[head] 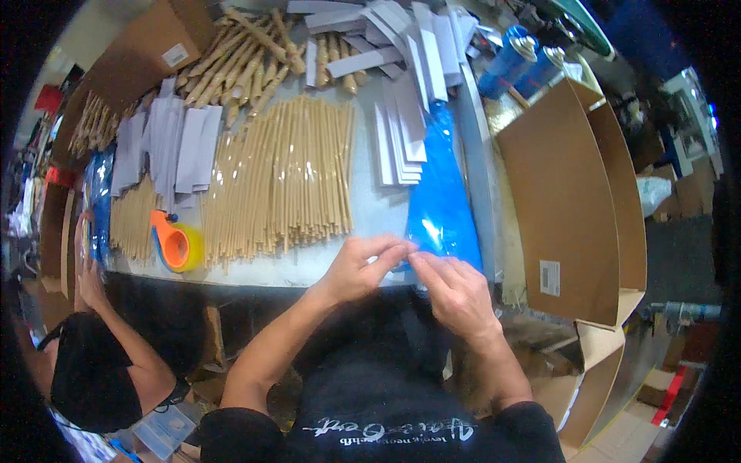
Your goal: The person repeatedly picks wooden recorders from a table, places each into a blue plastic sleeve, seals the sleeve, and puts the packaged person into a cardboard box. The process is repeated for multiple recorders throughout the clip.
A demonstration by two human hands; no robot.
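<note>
My left hand [362, 266] and my right hand [457, 289] meet at the near edge of the worktable, fingertips pinched together at the end of a blue plastic film or bag [443, 202]. The fingers are slightly blurred, and what lies between them is hard to make out. The blue plastic stretches away from my hands, its far end under white folded paper strips [399, 139]. Left of my hands lies a wide row of thin tan sticks [289, 173] in clear wrap. An orange tape dispenser with yellow tape [176, 243] rests at the table's near edge.
Thicker tan sticks [243, 58] are heaped at the back beside a cardboard box [156, 52]. Two blue spray cans [506, 63] stand at the back right. A large open cardboard box [567, 202] is on the right. A co-worker [98, 370] works at the left.
</note>
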